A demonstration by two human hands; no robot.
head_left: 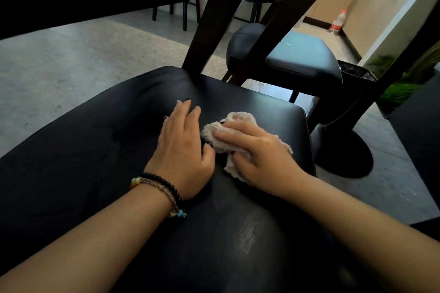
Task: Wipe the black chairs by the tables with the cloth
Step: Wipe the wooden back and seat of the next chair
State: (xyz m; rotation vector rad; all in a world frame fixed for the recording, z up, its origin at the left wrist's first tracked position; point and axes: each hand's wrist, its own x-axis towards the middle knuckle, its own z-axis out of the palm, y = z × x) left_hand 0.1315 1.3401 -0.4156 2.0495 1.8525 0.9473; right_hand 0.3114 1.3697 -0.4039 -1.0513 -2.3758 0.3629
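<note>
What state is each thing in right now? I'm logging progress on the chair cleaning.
Cloth: crumpled, pressed onto the seat under the right hand.
Right hand: gripping the cloth.
Left hand: flat on the seat, fingers straight, holding nothing.
Near chair seat: smeared with a pale streak near the front.
Far chair seat: untouched, no hand on it.
Plastic bottle: upright on the floor by the wall.

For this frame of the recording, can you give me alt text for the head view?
A person's right hand presses a crumpled pale cloth onto a black chair seat, while the left hand rests flat beside it. Beyond stand a second black chair, dark table legs and a round table base.
</note>
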